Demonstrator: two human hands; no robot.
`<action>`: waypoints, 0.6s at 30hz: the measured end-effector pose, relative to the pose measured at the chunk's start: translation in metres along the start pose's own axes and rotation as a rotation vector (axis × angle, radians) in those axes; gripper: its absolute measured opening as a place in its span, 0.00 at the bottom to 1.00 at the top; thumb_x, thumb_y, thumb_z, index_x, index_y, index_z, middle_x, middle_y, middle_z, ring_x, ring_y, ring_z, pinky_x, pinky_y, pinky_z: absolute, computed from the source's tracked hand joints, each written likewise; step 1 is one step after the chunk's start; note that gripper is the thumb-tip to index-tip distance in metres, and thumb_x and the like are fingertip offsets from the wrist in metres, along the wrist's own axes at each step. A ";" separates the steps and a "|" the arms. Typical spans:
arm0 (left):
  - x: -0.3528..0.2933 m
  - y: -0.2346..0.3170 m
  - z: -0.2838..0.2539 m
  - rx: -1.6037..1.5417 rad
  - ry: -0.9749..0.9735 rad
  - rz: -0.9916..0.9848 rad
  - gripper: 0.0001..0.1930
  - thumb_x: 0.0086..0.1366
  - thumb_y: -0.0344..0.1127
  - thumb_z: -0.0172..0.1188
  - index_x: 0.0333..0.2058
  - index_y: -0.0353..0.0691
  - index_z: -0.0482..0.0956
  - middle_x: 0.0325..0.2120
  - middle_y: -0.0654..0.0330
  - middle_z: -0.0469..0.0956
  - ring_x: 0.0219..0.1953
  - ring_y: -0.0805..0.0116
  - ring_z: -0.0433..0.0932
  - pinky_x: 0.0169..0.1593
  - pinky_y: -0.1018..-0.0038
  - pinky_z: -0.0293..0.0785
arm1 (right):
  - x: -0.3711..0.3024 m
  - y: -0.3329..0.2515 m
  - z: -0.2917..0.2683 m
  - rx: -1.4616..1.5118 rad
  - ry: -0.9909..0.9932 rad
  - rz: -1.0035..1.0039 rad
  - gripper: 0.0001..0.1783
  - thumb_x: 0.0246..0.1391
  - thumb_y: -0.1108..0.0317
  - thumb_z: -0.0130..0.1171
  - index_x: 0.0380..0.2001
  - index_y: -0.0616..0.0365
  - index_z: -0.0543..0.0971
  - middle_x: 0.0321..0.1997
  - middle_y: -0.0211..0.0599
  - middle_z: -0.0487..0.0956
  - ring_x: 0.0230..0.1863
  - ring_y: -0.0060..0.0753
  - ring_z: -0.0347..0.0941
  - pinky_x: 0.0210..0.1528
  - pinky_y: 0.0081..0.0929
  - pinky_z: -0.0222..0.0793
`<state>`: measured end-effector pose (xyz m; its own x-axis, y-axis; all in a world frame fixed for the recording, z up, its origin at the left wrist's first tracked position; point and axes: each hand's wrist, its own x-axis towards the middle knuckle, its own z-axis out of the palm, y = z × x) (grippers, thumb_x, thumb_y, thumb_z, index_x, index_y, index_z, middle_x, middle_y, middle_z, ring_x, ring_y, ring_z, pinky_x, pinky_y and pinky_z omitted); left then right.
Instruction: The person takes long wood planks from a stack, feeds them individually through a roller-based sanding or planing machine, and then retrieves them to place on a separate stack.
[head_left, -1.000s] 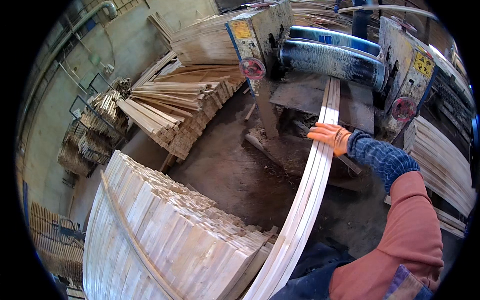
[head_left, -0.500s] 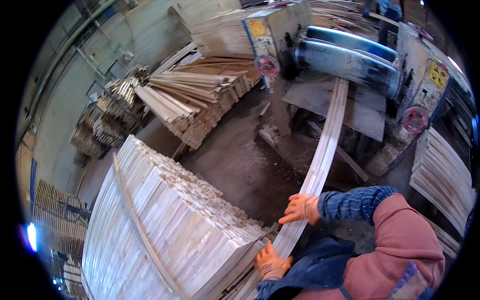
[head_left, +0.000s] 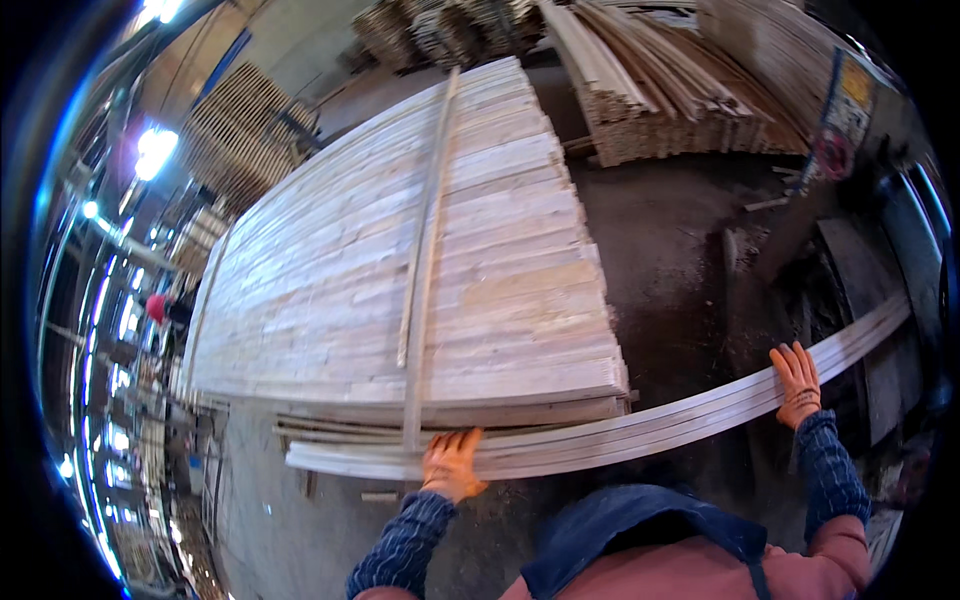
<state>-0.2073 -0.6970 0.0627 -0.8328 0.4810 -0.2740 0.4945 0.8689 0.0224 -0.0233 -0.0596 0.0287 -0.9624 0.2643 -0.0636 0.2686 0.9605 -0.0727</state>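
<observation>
Since half a second ago the view has swung left: the big stack of boards [head_left: 400, 270], then off to the side, now fills the middle of the picture, the saw machine has slid out to the right edge, and the hands have spread well apart along the planks.

The left hand [head_left: 452, 462], in an orange glove, lies with fingers spread and flat on top of the long pale planks [head_left: 640, 432], pressing down rather than closing around them. The right hand [head_left: 798, 383], gloved the same, rests open-fingered on the planks' upper edge, far along toward the right. Neither hand wraps the wood; both lie on it with palms down.

The planks are a bundle of several thin lengths lying together. They run from the lower left, just in front of the stack's near end, up to the right toward the dark machine [head_left: 900, 270]. Their left end lies against the lowest boards of the stack.

A thin batten [head_left: 428, 230] lies lengthwise on top of the stack. Beyond it stand more lumber piles [head_left: 660, 90] on the dark floor [head_left: 670, 260]. Far left, under bright lamps, a person in red [head_left: 157, 307] is small and indistinct.
</observation>
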 end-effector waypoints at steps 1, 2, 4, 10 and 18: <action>0.008 0.011 -0.005 0.009 -0.028 0.007 0.50 0.46 0.56 0.78 0.66 0.46 0.68 0.60 0.51 0.75 0.65 0.46 0.70 0.74 0.52 0.58 | 0.000 -0.011 0.001 0.025 -0.001 -0.029 0.71 0.16 0.78 0.78 0.74 0.43 0.62 0.78 0.42 0.61 0.82 0.55 0.48 0.85 0.52 0.38; 0.016 0.028 -0.011 0.021 -0.057 0.011 0.48 0.46 0.54 0.78 0.65 0.47 0.69 0.59 0.51 0.76 0.64 0.46 0.71 0.73 0.52 0.59 | 0.003 -0.028 0.001 0.048 0.040 -0.111 0.70 0.15 0.78 0.78 0.73 0.43 0.63 0.77 0.42 0.63 0.82 0.57 0.49 0.84 0.56 0.38; 0.030 0.060 -0.016 0.040 -0.088 0.022 0.46 0.45 0.52 0.77 0.64 0.46 0.70 0.57 0.51 0.76 0.62 0.47 0.72 0.71 0.52 0.61 | 0.013 -0.063 0.005 0.079 0.001 -0.256 0.67 0.17 0.76 0.77 0.72 0.42 0.65 0.74 0.42 0.66 0.80 0.58 0.53 0.84 0.57 0.38; 0.047 0.131 -0.020 -0.182 -0.143 0.163 0.51 0.49 0.52 0.76 0.71 0.46 0.64 0.62 0.46 0.73 0.66 0.45 0.69 0.74 0.51 0.58 | 0.027 -0.190 -0.012 0.145 -0.225 -0.571 0.64 0.20 0.70 0.77 0.71 0.42 0.67 0.70 0.40 0.72 0.72 0.49 0.65 0.80 0.58 0.46; 0.016 0.081 -0.031 -0.199 0.011 0.109 0.46 0.55 0.52 0.73 0.70 0.44 0.66 0.66 0.47 0.71 0.69 0.49 0.68 0.75 0.55 0.56 | 0.028 -0.134 -0.012 0.093 -0.279 -0.459 0.66 0.19 0.75 0.75 0.73 0.42 0.65 0.66 0.41 0.74 0.69 0.50 0.67 0.82 0.51 0.44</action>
<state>-0.1883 -0.6148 0.0896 -0.7805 0.5734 -0.2490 0.5237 0.8173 0.2404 -0.0870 -0.1794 0.0483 -0.9373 -0.2260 -0.2655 -0.1619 0.9565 -0.2425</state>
